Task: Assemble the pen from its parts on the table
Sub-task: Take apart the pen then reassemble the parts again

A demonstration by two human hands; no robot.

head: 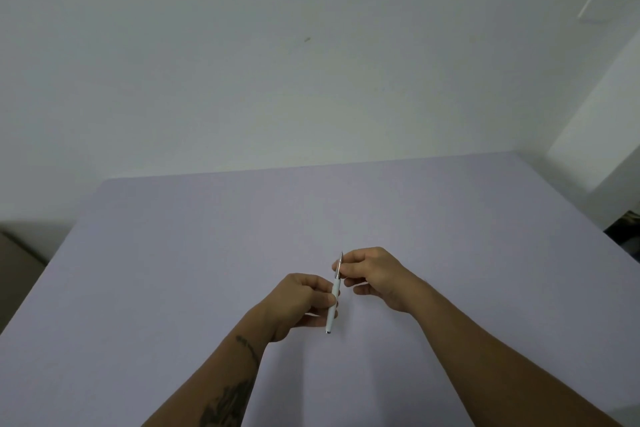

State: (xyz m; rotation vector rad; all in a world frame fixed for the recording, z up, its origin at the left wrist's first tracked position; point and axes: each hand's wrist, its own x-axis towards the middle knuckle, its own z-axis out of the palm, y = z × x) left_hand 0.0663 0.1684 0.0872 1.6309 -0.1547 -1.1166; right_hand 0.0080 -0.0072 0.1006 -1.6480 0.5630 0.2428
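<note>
A slim white pen (333, 305) is held nearly upright above the lilac table (173, 253), its metal tip (340, 262) pointing away from me. My left hand (299, 302) grips the white barrel around its middle. My right hand (374, 276) pinches the silver front end of the pen between thumb and fingers. The lower end of the barrel sticks out below my left hand. No loose pen parts show on the table.
A plain white wall (277, 63) rises behind the table's far edge. A brown object (17, 264) sits off the table's left side and a dark patch (627, 229) off its right side.
</note>
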